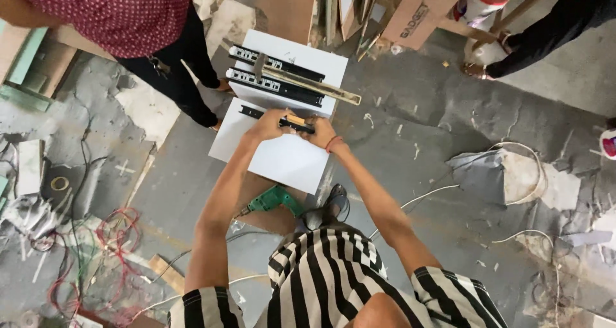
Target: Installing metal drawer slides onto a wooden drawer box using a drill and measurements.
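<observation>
The person reaches both arms out over a white board (282,158) that sits low above the floor. The left hand (269,124) and the right hand (321,134) meet at the far edge of this board. Both hands are curled around one black metal rail (273,117) that lies along that edge. The left hand presses down on the middle of the rail. The right hand pinches its end, where a small tan piece shows between the two hands.

A second white board (321,58) lies just behind the first one. On it rest two more black rails (276,78), side by side. One long pale metal strip (321,86) lies slanted across them and sticks out past the right edge of that board.

One green drill (276,200) lies on the floor under the near edge of the first board, beside the person's shoe.

Two other people stand nearby. One in a red dotted shirt (122,10) stands at the far left corner. One in black clothes (545,30) stands at the far right. Red wires (115,238) lie tangled on the floor to the left.
</observation>
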